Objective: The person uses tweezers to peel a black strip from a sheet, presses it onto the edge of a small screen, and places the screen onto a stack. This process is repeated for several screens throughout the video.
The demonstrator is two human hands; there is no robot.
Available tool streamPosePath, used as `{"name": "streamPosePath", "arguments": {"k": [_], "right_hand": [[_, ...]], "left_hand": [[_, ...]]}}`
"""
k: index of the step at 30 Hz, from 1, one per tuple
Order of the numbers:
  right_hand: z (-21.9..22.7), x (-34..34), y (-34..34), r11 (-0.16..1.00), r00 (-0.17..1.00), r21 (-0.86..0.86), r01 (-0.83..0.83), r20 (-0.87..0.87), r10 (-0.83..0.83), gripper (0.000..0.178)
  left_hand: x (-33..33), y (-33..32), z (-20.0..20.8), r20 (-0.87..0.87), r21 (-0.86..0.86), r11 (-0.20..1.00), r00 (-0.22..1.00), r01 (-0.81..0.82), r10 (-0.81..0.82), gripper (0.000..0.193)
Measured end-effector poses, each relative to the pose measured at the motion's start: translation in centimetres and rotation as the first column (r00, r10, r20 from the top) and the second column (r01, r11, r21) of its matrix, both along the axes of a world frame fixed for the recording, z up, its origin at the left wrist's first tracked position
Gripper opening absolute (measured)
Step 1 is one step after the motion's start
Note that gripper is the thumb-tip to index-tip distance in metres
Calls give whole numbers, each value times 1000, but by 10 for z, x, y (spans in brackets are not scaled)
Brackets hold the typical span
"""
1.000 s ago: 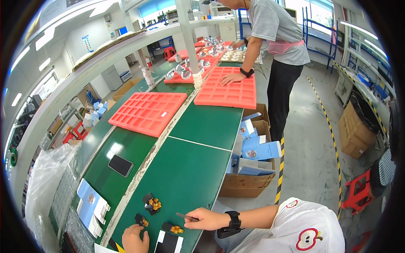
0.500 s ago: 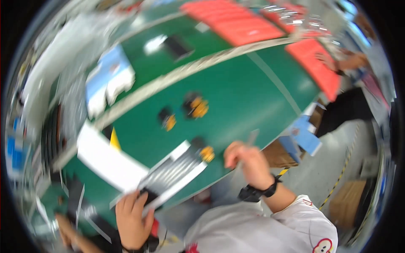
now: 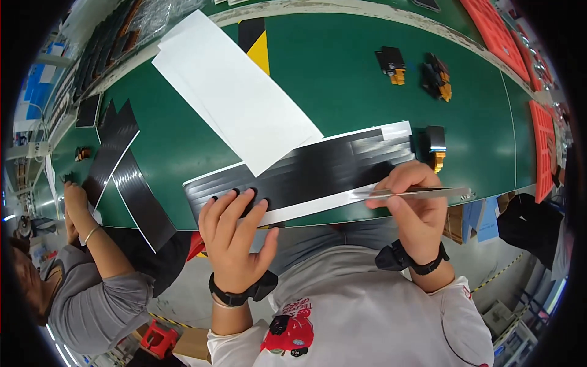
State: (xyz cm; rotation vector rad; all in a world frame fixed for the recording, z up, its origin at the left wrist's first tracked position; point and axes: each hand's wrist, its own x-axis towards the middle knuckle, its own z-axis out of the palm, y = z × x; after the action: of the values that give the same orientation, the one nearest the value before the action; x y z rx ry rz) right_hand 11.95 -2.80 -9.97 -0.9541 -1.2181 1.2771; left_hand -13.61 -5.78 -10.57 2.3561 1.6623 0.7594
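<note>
A sheet of glossy black strips on white backing [image 3: 318, 177] lies along the table's near edge. My left hand [image 3: 235, 238] rests its spread fingertips on the sheet's left part. In my right hand [image 3: 419, 205] a pair of metal tweezers [image 3: 437, 193] is pinched, their tips over the white border at the sheet's near edge. Just beyond the right end of the sheet sits a small black part with an orange ribbon end [image 3: 436, 147]. White paper sheets [image 3: 238, 98] overlap the sheet's far edge.
Farther back on the green table [image 3: 330, 73] are two clusters of black-and-orange parts [image 3: 391, 64]. More black strip sheets [image 3: 143, 199] lie at left, near a co-worker's arm [image 3: 107, 254]. Red trays [image 3: 541, 150] stand at the right.
The view has turned and sharpened. My right hand has moved from beside the sheet to over its right part, bringing the tweezers to the border. My left hand stays on the sheet.
</note>
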Motion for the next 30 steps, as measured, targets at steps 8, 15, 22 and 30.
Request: {"name": "streamPosePath", "arguments": {"k": [8,15,22,30], "right_hand": [[-4,-16,-7,995,988,52,83,128,-89,18],[7,-96,0,950,953,97,-297,90,289,18],[0,-131,-3,948,930,131,-291,269,248,20],[-7,-134,0,953,923,63,-297,275,269,14]], "left_hand": [[-43,-15,-10,72,146,948,959,-282,274,42],[-68,-25,-3,73,84,966,969,-244,238,43],[-67,-27,-9,139,2,973,964,-231,229,40],[-62,-19,-13,259,62,971,943,-230,207,42]]}}
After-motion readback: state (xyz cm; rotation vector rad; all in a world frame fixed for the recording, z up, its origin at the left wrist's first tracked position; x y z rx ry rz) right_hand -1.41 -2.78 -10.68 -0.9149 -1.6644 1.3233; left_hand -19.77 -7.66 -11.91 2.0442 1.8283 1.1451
